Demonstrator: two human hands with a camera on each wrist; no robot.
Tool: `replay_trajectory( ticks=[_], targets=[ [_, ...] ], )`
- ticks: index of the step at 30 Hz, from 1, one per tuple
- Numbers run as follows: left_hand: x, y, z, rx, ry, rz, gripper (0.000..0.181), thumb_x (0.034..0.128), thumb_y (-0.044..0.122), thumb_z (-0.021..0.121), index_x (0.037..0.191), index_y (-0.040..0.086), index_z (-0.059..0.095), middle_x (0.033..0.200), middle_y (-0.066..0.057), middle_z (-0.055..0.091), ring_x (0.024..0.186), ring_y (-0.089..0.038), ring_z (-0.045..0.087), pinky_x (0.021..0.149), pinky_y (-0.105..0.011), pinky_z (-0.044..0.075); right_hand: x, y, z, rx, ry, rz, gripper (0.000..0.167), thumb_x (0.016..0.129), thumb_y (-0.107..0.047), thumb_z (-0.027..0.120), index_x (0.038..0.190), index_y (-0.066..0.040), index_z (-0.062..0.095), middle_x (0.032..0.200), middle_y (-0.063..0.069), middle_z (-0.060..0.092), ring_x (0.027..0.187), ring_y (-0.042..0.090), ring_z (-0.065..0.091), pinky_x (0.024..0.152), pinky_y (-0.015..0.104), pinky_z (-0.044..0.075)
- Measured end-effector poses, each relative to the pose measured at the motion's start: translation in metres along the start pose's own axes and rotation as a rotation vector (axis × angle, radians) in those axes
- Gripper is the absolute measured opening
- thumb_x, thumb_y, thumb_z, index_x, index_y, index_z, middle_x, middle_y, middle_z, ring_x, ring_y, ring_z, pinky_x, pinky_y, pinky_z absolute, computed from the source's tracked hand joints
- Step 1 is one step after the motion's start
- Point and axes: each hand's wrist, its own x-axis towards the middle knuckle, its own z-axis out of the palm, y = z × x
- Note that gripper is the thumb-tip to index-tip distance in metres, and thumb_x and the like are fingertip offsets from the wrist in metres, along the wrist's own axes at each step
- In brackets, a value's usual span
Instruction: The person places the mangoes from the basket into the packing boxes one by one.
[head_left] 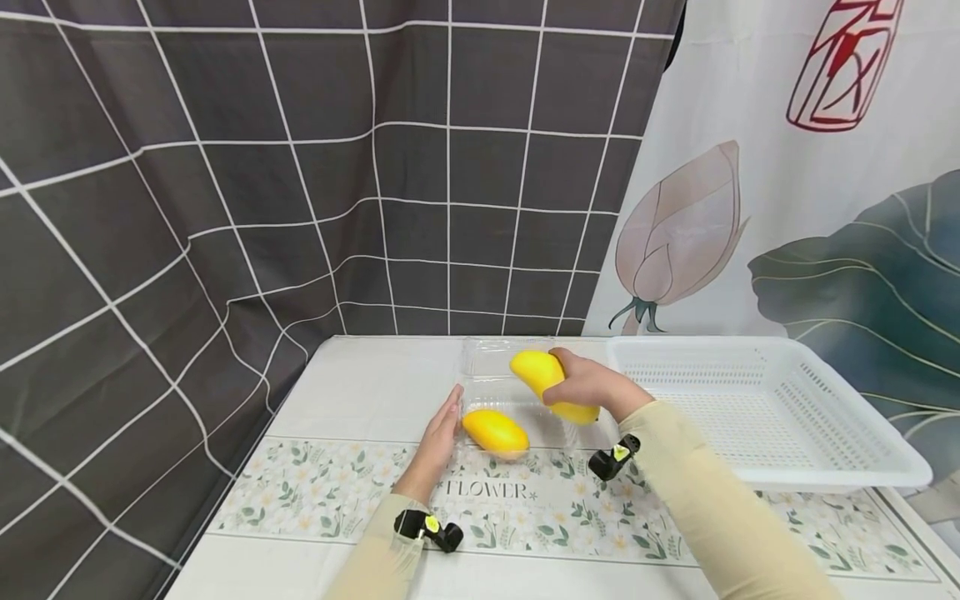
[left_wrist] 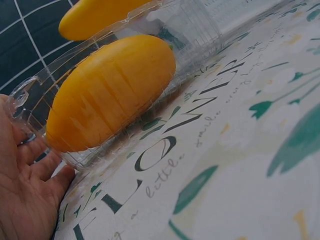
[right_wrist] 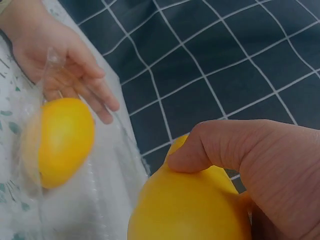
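One held mango (head_left: 534, 372), head view: gripped by the right hand (head_left: 588, 383), tilted above the clear plastic box (head_left: 546, 429).
Boxed mango (head_left: 495, 433), head view: lies at the left end of the box's near part, beside the left hand (head_left: 438, 437).
Left hand, head view: fingers extended along the box's left side; the two hands are apart, with the box between them.
White basket (head_left: 720, 417), head view: sits right of the box on the tablecloth (head_left: 360, 392) (the cloth has FLOWER printed on it, in front of the box).
Curtains, head view: a dark curtain (head_left: 420, 167) with white grid lines behind, a pale curtain (head_left: 675, 92) with a printed flower bud to the right.
Boxed mango, left wrist view: seen through the ribbed plastic wall, the held mango partly in sight above it.
Left hand, left wrist view: at the box's end, fingers partly behind the plastic.
Held mango, right wrist view: the right thumb presses its skin; the other fingers are mostly hidden.
Left hand, right wrist view: fingers loosely spread next to the boxed mango.
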Motion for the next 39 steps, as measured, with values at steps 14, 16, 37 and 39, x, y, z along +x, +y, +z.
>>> replay_trajectory(
  ticks=[14, 16, 37, 39],
  targets=[
    [0.0, 0.0, 0.0, -0.001, -0.003, 0.012, 0.054, 0.1107, 0.043, 0.025, 0.162, 0.025, 0.025, 0.166, 0.009, 0.023, 0.155, -0.02, 0.016, 0.126, -0.047, 0.012, 0.011, 0.001, 0.025, -0.005, -0.013, -0.038, 0.092, 0.078, -0.026, 0.076, 0.157, -0.01, 0.032, 0.132, 0.013, 0.059, 0.105, 0.028, 0.057, 0.095, 0.05, 0.05],
    [0.0, 0.0, 0.0, 0.002, -0.002, 0.013, 0.055, 0.1107, 0.043, 0.024, 0.162, 0.025, 0.025, 0.167, 0.008, 0.023, 0.155, -0.021, 0.016, 0.126, -0.048, 0.012, 0.013, 0.003, 0.028, -0.005, -0.01, -0.042, 0.092, 0.078, -0.026, 0.077, 0.157, -0.009, 0.032, 0.134, 0.013, 0.059, 0.107, 0.029, 0.057, 0.098, 0.052, 0.049],
    [0.002, -0.002, -0.001, 0.006, -0.004, 0.006, 0.055, 0.1098, 0.047, 0.025, 0.162, 0.028, 0.025, 0.166, 0.009, 0.022, 0.155, -0.019, 0.016, 0.126, -0.046, 0.011, 0.024, 0.008, 0.051, -0.066, -0.028, -0.043, 0.095, 0.08, -0.026, 0.077, 0.16, -0.006, 0.028, 0.152, 0.016, 0.048, 0.134, 0.034, 0.047, 0.114, 0.056, 0.037],
    [0.002, -0.002, -0.001, 0.006, -0.001, 0.002, 0.055, 0.11, 0.046, 0.025, 0.162, 0.028, 0.025, 0.166, 0.009, 0.022, 0.155, -0.019, 0.016, 0.126, -0.046, 0.011, 0.024, 0.008, 0.052, -0.069, -0.035, -0.034, 0.095, 0.081, -0.026, 0.077, 0.16, -0.007, 0.028, 0.153, 0.016, 0.047, 0.135, 0.034, 0.047, 0.115, 0.056, 0.036]
  ],
)
